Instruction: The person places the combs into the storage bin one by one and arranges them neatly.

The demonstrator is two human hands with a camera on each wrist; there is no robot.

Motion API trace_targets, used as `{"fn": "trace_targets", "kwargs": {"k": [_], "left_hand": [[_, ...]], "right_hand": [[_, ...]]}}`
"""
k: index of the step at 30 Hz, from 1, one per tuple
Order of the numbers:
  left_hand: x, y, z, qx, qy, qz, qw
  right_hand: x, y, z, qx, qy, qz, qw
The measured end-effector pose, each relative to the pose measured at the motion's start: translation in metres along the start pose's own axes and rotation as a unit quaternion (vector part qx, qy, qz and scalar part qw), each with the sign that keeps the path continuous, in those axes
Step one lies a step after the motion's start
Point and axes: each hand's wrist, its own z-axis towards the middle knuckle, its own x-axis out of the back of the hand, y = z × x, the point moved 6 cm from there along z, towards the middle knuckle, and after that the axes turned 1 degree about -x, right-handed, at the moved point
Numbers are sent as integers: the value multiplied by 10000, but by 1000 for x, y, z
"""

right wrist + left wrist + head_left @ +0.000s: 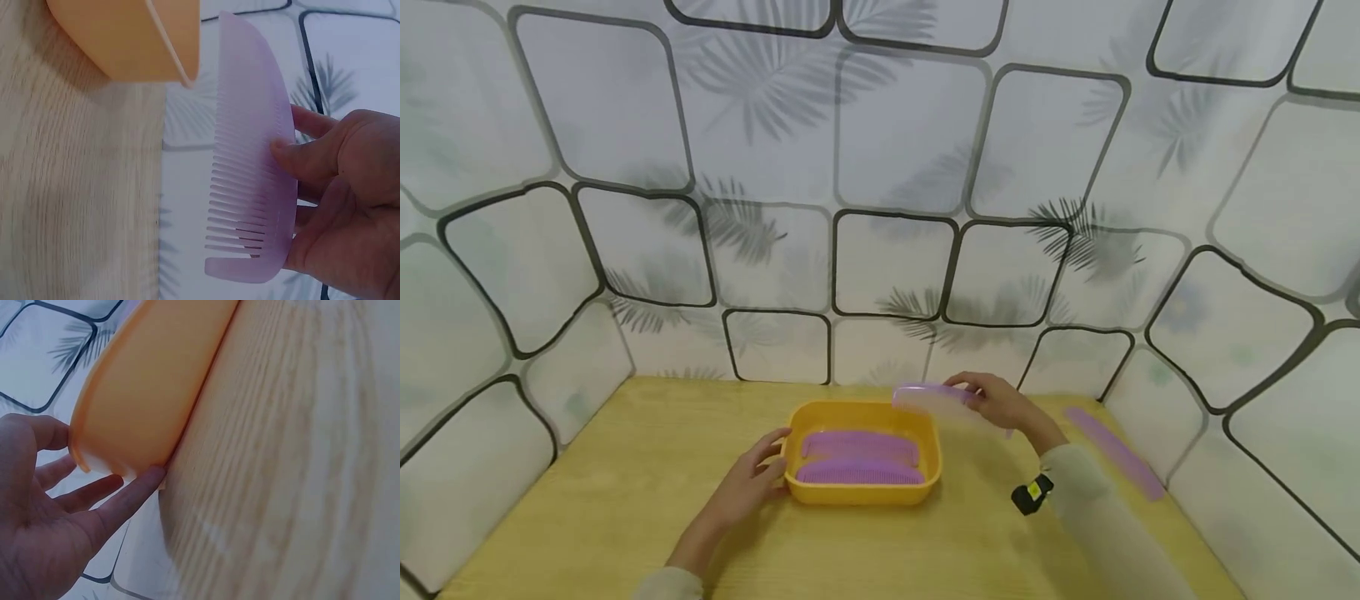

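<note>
A yellow basin [861, 495] stands on the table with two purple combs in it, a rear comb [859, 443] and a front comb [859, 474]. My left hand [748, 482] is at the basin's left end, its spread fingers touching the outer wall [144, 381]. My right hand [1000, 402] pinches a translucent purple comb [250, 144] by its curved back, thumb on one face and fingers behind. This comb is held in the air at the basin's back right corner, one end near the rim.
Another purple comb [1116, 454] lies on the wooden table [985, 542] at the right, by the patterned wall covering [895, 267]. That covering encloses the table's back and both sides. A small black device [1032, 494] sits at the right wrist.
</note>
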Motion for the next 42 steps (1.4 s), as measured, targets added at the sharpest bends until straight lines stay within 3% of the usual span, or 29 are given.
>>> {"fn": "trace_targets", "kwargs": {"k": [8,26,42], "left_hand": [[-2,-1,0,117,86,-5,9999],[-1,3,-2,-46,-4,-11,10000],[-2,3,-2,9,84,-98,9999]], "right_hand": [[-23,-26,10,459,-380,35,9982],[-72,-72,48,678,-862,-234,9937],[-108,-68,64,-21,-1152,464,9923]]}}
